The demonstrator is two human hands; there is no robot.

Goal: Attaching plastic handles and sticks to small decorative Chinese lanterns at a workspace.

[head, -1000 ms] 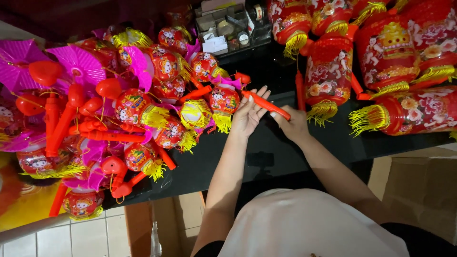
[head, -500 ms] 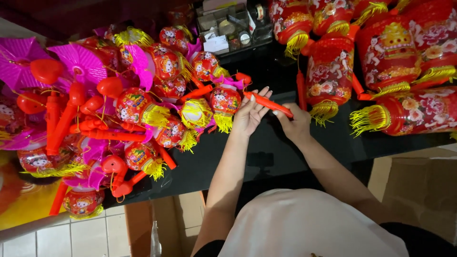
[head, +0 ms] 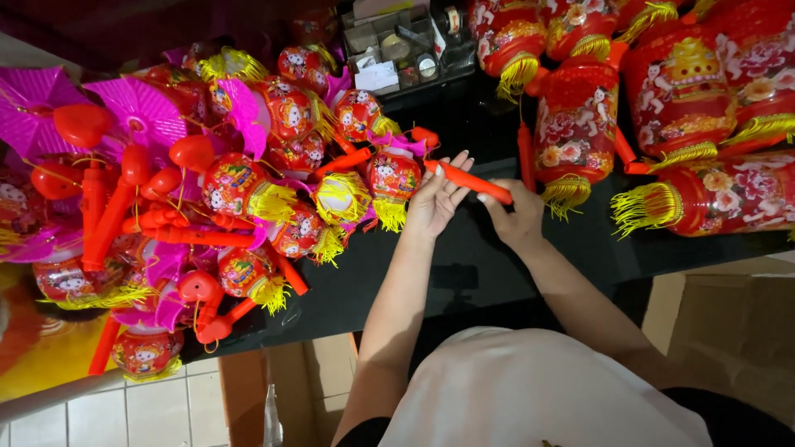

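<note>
An orange-red plastic lantern handle (head: 468,180) lies slanted between both hands above the black counter (head: 480,257). My right hand (head: 517,217) grips its lower right end. My left hand (head: 436,199) rests on its upper left part with fingers spread. Just left of my left hand sits a small round red lantern with a yellow tassel (head: 392,180).
A heap of small red lanterns, pink paper fans (head: 137,112) and red handles fills the counter's left side. Large red lanterns with yellow fringes (head: 580,124) lie at the right. A tray of small items (head: 397,50) stands at the back. Tiled floor shows below left.
The hands and handle stay almost in the same place; the left fingers have spread slightly along the handle.
</note>
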